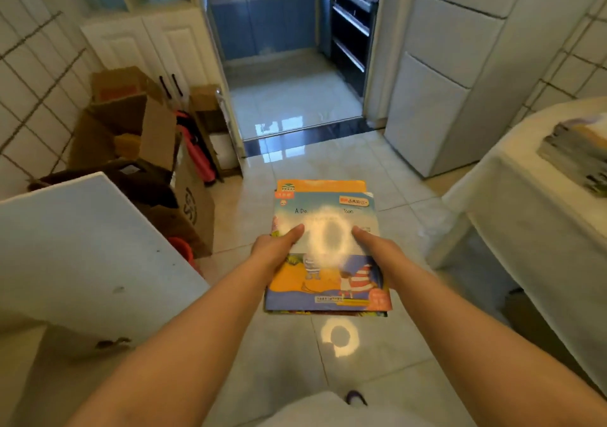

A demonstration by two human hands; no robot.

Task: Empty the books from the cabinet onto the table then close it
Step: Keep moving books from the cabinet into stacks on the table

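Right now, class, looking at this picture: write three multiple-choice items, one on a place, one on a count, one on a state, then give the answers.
1. Where is the other pile of books?
A. on the table at right
B. on the floor
C. inside a cardboard box

2. How many hands hold the stack of books?
A. none
B. one
C. two

3. The held stack is:
A. lying on the table
B. carried above the floor
C. standing on a shelf

Answers: 1 A, it rests on the white cloth; 2 C, left hand and right hand grip its sides; 3 B, tiles show beneath it.
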